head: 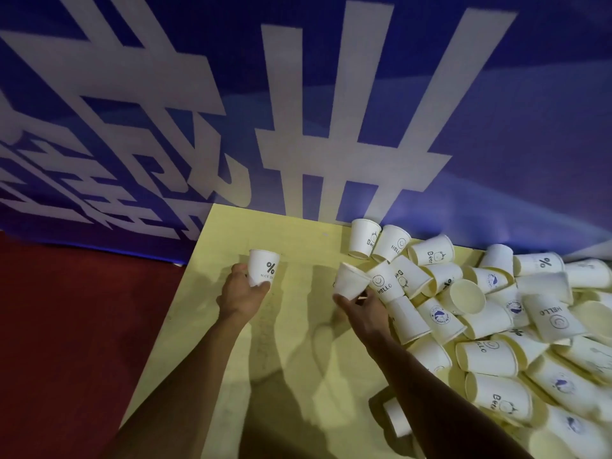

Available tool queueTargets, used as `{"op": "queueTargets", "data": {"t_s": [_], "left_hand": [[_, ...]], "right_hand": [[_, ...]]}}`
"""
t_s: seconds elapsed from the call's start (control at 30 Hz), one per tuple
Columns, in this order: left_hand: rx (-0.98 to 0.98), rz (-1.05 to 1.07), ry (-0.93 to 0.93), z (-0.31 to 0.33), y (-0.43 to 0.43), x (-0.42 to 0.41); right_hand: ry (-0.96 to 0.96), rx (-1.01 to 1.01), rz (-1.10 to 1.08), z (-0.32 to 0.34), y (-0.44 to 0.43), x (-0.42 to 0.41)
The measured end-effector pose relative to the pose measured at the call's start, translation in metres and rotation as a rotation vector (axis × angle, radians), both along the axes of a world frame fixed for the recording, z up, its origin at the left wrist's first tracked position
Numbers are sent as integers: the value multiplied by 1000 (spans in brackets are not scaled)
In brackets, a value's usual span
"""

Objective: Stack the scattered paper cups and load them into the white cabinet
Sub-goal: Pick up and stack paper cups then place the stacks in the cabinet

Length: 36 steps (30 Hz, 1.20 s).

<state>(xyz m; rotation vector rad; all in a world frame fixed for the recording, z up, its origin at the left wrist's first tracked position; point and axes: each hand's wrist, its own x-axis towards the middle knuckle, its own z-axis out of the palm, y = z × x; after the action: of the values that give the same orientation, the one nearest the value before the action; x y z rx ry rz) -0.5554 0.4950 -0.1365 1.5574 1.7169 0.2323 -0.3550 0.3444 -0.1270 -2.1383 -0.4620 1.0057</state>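
R hand grips tilted cup, L hand "% NICE" cup.

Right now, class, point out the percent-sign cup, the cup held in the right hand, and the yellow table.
percent-sign cup (265,265), head view, printed side wall.
right-hand cup (350,280), head view, plain side wall.
yellow table (298,243), head view, bare top.

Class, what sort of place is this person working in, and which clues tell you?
Probably an event or exhibition space, not a home: a large blue banner with giant white lettering behind the yellow table, a red floor beside it, and heaps of printed paper cups.
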Motion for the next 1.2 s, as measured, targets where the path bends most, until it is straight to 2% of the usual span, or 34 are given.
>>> {"op": "queueTargets", "data": {"t_s": [0.23, 0.47, 0.73, 0.93, 1.2], "left_hand": [[14, -42, -202, 23, -32, 31], [122, -88, -276, 62, -93, 66], [149, -105, -300, 105, -203, 138], [139, -167, -292, 111, -288, 208], [96, -278, -300, 131, -333, 287]], "right_hand": [[-155, 43, 166, 21, -31, 20], [-197, 119, 194, 56, -76, 58], [-273, 224, 243, 92, -171, 136], [-285, 233, 242, 102, -254, 204], [-313, 225, 120, 114, -323, 267]]}}
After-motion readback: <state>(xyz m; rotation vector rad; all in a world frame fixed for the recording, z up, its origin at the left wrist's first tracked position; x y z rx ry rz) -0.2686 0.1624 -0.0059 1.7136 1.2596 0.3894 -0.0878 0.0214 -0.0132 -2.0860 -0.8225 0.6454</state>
